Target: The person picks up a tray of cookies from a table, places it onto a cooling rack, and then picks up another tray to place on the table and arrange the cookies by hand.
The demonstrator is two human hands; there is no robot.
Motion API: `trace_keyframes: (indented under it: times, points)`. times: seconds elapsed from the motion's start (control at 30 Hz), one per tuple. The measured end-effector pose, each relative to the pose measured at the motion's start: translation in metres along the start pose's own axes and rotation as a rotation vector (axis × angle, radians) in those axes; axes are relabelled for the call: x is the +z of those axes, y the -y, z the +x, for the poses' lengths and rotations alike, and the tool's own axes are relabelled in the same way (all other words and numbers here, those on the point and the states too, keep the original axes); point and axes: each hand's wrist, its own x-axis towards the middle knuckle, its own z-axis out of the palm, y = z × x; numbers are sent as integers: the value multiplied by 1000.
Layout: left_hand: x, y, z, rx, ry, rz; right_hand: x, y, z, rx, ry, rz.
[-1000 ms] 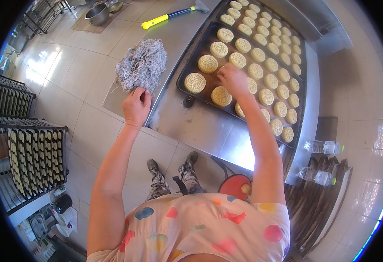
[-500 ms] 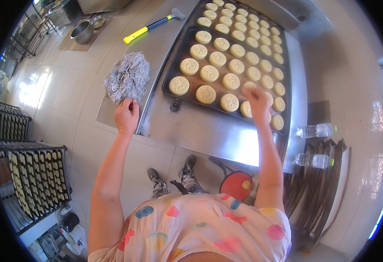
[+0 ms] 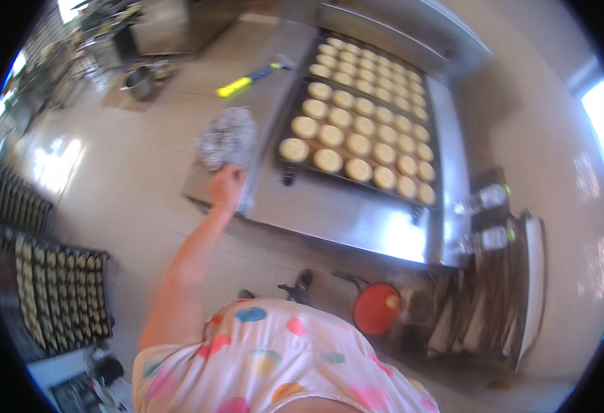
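Note:
My left hand [image 3: 228,184] is closed, knuckles up, against the lower edge of a fluffy grey bundle of yarn-like rag [image 3: 226,141] on the metal table's left side. Blur hides what its fingers hold, if anything. My right hand is out of view. To the right of my left hand, two dark baking trays [image 3: 289,157] lie end to end, with rows of round, pale cakes [image 3: 327,160]. The cakes have patterned tops and scalloped edges.
A yellow-and-black-handled scraper [image 3: 241,84] lies beyond the rag. Two clear bottles [image 3: 484,199] stand out at the right, above a stack of brown boards [image 3: 484,303]. A red round-topped stool [image 3: 376,308] is below the table. Racks of filled trays [image 3: 61,292] stand at left.
My right hand, earlier over the near tray's cakes, has left the view. My left hand stays at the rag. The whole view has shifted and blurred.

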Motion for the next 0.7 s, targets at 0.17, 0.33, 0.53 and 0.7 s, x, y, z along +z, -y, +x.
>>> trace_keyframes:
  times: [0.17,0.33,0.53,0.7]
  points:
    - [-7,-57,-18,113,-22,-317,27,75,22,-156,-106,55]
    - [-79,-67,-77,128,155,-505,41,159,35,-390,-104,-18]
    - [-164,18,-113,-100,127,-366,67,242,41,-602,-48,-163]
    - [-206,85,-113,-315,52,-250,71,303,55,-792,-2,-347]
